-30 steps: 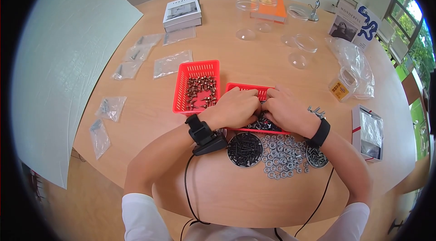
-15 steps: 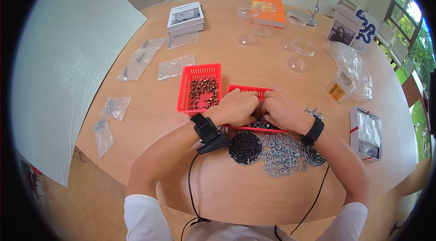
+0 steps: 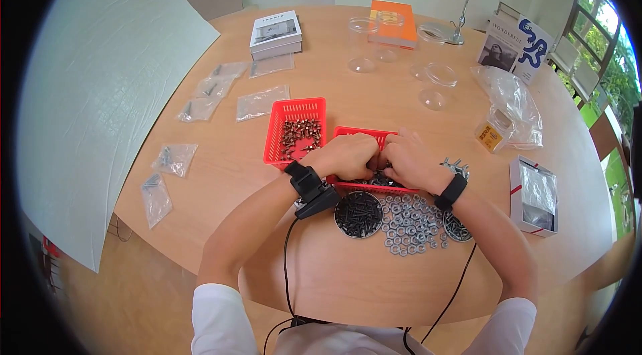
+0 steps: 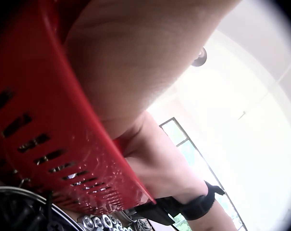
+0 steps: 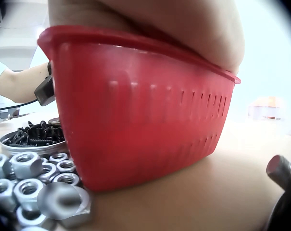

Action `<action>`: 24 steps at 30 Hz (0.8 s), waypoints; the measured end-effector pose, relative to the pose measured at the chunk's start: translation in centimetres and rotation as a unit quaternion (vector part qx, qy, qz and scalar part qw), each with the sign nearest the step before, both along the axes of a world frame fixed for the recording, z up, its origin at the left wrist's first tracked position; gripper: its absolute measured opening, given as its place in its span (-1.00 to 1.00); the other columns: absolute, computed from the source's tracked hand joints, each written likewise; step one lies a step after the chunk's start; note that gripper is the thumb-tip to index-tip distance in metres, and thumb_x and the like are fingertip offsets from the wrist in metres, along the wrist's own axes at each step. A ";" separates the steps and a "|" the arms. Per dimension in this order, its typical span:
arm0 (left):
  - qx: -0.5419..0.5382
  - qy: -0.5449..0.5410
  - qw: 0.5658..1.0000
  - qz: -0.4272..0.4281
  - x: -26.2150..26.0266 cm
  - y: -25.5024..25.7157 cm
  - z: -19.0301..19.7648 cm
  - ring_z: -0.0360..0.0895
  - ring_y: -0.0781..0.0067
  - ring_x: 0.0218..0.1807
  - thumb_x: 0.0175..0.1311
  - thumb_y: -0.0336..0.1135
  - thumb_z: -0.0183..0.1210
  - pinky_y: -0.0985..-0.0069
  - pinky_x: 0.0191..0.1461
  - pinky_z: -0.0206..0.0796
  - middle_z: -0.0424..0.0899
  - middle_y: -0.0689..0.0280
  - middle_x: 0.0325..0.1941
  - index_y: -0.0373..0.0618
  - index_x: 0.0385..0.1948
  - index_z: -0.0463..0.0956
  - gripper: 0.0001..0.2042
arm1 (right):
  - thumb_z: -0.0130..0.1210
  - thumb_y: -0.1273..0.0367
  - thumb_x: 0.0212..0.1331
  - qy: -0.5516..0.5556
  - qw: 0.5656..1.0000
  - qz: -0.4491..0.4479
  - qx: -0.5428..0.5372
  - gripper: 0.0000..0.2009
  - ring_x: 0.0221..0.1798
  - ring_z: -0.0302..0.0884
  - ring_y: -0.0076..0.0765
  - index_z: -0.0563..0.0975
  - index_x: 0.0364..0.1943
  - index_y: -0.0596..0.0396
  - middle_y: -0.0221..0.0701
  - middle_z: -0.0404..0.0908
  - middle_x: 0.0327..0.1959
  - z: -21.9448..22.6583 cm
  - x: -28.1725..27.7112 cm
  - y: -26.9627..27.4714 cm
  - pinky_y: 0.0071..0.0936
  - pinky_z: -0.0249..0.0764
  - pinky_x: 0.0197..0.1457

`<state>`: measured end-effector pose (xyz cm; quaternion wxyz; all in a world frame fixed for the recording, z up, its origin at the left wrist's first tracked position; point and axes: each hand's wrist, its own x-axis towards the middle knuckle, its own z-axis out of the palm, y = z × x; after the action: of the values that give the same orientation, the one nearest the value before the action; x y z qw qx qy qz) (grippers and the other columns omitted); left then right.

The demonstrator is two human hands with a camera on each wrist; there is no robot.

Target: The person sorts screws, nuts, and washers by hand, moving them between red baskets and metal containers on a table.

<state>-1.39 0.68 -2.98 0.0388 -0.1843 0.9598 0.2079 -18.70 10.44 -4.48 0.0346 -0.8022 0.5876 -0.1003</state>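
Observation:
Both hands reach into a red slotted basket [image 3: 384, 189] that holds mixed small screws and metal bits [image 3: 386, 180]. My left hand [image 3: 353, 154] comes in over the near left side with its fingers bent downward. Beside it, my right hand [image 3: 414, 162] bends over the right end, thumb side toward the left hand. The fingertips of both are down among the hardware, and what they hold cannot be told. In the right wrist view, the palm lies over the rim of the red basket [image 5: 145, 106]; in the left wrist view, the left hand [image 4: 131, 53] crosses the rim.
Another red basket [image 3: 275, 134] with coppery bolts stands left. In front are a dish of black screws [image 3: 360, 214], loose hex nuts [image 3: 411, 224] and a dish of silver screws [image 3: 457, 229]. Bagged bolts [image 3: 175, 159] lie left; clear containers [image 3: 433, 91] and an open box [image 3: 535, 194] stand farther off.
The head view has shifted slightly, so the table scene sits a little differently in frame. Both hands stay in the same basket, with only small movements of the fingers and wrists.

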 end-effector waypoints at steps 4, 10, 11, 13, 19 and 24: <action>0.002 0.064 0.998 0.000 0.9 -0.2 0.9 0.62 0.12 -0.17 -0.04 -0.34 0.34 0.23 -0.10 0.44 0.66 0.12 -0.34 -0.23 -0.47 0.65 -0.83 | 0.37 0.38 -0.06 -0.021 1.000 -0.013 0.005 -0.87 0.08 0.42 -0.15 0.71 -0.37 -0.12 -0.39 0.59 -0.19 0.3 0.4 0.2 -0.19 0.33 0.15; -0.039 0.185 0.981 0.038 3.9 0.4 5.5 0.57 0.14 -0.34 -0.02 -0.34 0.32 0.27 -0.23 0.40 0.59 0.13 -0.51 -0.23 -0.46 0.57 -0.82 | 0.28 0.43 0.00 -0.004 0.999 0.031 -0.022 -0.79 0.07 0.43 -0.16 0.74 -0.25 -0.17 -0.38 0.56 -0.17 0.8 0.4 0.6 -0.18 0.30 0.14; -0.049 0.208 0.976 0.040 4.1 0.6 6.6 0.56 0.16 -0.37 -0.01 -0.34 0.32 0.29 -0.27 0.38 0.58 0.14 -0.54 -0.22 -0.46 0.57 -0.83 | 0.26 0.44 0.01 0.010 0.999 0.041 -0.024 -0.79 0.06 0.44 -0.16 0.74 -0.25 -0.17 -0.38 0.56 -0.16 0.8 0.5 0.4 -0.17 0.29 0.14; -0.050 0.233 0.969 0.058 4.5 1.2 8.4 0.54 0.22 -0.43 0.00 -0.34 0.32 0.33 -0.33 0.35 0.56 0.17 -0.58 -0.21 -0.46 0.56 -0.83 | 0.22 0.45 0.04 0.037 0.997 0.061 -0.028 -0.79 0.04 0.45 -0.15 0.73 -0.25 -0.16 -0.36 0.55 -0.15 0.6 0.7 -0.1 -0.17 0.28 0.15; -0.033 0.230 0.969 0.082 5.0 1.0 9.0 0.50 0.32 -0.48 0.01 -0.36 0.33 0.41 -0.38 0.31 0.53 0.23 -0.60 -0.20 -0.47 0.55 -0.85 | 0.16 0.45 0.10 -0.023 0.993 0.120 -0.003 -0.83 -0.03 0.53 -0.11 0.70 -0.24 -0.05 -0.30 0.54 -0.18 1.2 0.7 -0.4 -0.17 0.44 0.00; -0.064 0.199 0.976 0.065 4.8 -0.1 7.5 0.58 0.05 -0.30 -0.05 -0.44 0.27 0.25 -0.21 0.41 0.64 0.09 -0.43 -0.25 -0.50 0.53 -0.88 | 0.15 0.46 0.09 -0.036 0.991 0.123 0.025 -0.84 -0.06 0.57 -0.08 0.69 -0.25 0.04 -0.25 0.56 -0.24 1.5 0.5 -0.8 -0.15 0.51 0.00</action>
<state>3.38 0.57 4.50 -0.1785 -0.2038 0.9456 0.1804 -18.24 9.65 -2.96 0.0878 -0.8631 0.4852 -0.1092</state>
